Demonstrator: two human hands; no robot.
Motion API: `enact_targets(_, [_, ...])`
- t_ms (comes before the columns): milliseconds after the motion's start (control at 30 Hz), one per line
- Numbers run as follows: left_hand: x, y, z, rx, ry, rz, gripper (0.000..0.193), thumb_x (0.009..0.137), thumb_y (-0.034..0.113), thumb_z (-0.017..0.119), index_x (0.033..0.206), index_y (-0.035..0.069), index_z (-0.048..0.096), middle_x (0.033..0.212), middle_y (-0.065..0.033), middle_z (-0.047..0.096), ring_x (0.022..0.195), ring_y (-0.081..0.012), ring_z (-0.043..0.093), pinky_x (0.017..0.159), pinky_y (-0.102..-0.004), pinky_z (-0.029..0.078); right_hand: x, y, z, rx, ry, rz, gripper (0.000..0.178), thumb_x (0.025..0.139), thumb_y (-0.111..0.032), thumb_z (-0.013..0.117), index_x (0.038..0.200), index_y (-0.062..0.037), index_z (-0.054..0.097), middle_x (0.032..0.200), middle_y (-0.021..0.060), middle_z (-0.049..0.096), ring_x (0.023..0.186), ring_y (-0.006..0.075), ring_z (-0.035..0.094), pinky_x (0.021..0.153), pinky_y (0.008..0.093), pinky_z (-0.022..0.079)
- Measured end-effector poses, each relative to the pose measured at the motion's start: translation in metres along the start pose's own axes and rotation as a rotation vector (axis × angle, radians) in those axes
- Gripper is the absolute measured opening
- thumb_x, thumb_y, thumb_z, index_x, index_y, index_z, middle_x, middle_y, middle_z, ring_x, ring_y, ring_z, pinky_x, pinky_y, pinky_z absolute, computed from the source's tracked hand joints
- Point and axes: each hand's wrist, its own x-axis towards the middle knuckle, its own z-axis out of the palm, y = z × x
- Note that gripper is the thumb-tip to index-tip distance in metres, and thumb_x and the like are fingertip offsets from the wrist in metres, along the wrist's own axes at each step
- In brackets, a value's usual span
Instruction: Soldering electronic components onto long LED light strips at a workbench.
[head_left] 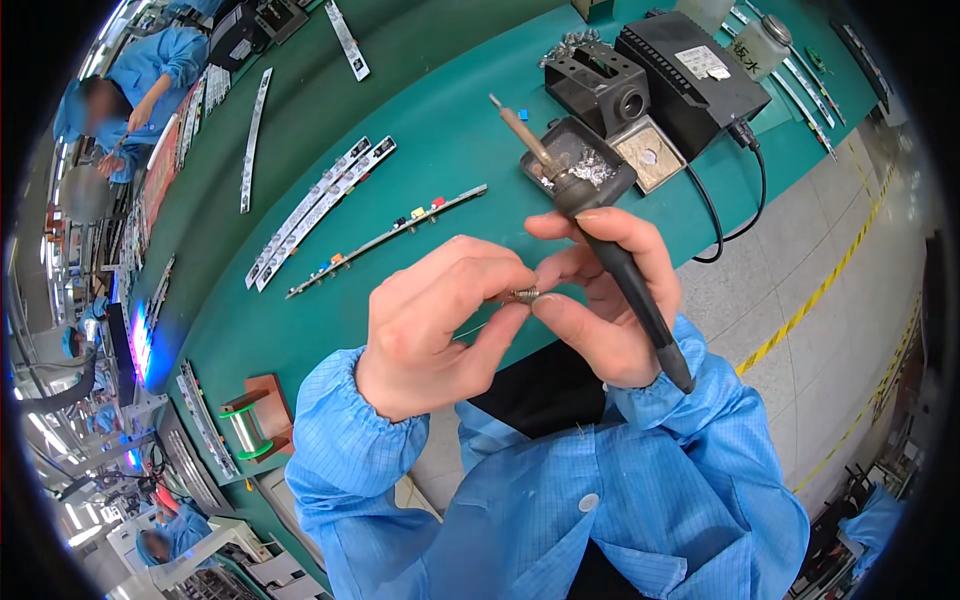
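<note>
Both of my hands meet above the front of the green bench. My left hand (pixel 435 325) pinches a small silvery coil (pixel 524 295) that looks like a spring between thumb and forefinger. The thumb and a finger of my right hand (pixel 610 300) close on the coil's other end. That same hand also holds a soldering iron (pixel 625 275), its dark handle lying across the fingers and its tip pointing up and away to the left. A thin wire (pixel 472 331) sticks out below my left hand. Beyond my hands lies a narrow circuit board strip (pixel 385 238) with small coloured parts.
At the far right stand a soldering station (pixel 690 75), an iron holder (pixel 597 88), a tray with solder scraps (pixel 618 175) and a clear jar (pixel 760 48). More board strips (pixel 322 212) lie left. A solder spool (pixel 248 430) sits near left. A co-worker (pixel 150 80) works far left.
</note>
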Motion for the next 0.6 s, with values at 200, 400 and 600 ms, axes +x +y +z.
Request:
enact_targets(200, [-0.003,-0.004,-0.001,0.080,-0.034,0.075,0.028,0.065,-0.012,0.070,0.090,0.001,0.065,0.087,-0.0115,0.065,0.074,-0.0227,0.066,0.062,-0.0296,0.054,0.003,-0.001,0.004,0.162,0.047,0.100,0.063,0.078,0.013,0.067,0.133,-0.0020,0.040,0.126,0.0205,0.054,0.091,0.0162,0.065,0.082,0.0298,0.055])
enact_targets(400, [-0.005,-0.010,-0.004,-0.087,-0.012,0.069,0.028,0.068,-0.012,0.073,0.092,0.000,0.067,0.087,-0.0124,0.067,0.077,-0.0233,0.067,0.064,-0.0304,0.054,0.006,-0.004,0.001,0.297,0.012,0.183,0.065,0.080,0.014,0.066,0.135,-0.0025,0.037,0.129,0.0227,0.051,0.093,0.0179,0.066,0.084,0.0309,0.056])
enact_targets(600, [-0.008,-0.006,-0.005,-0.056,0.040,0.030,0.026,0.069,-0.012,0.074,0.092,-0.003,0.066,0.086,-0.0161,0.069,0.079,-0.0232,0.069,0.067,-0.0300,0.056,0.007,-0.002,0.002,0.287,0.021,0.150,0.064,0.079,0.016,0.065,0.134,-0.0022,0.038,0.129,0.0237,0.052,0.093,0.0196,0.067,0.083,0.0313,0.057])
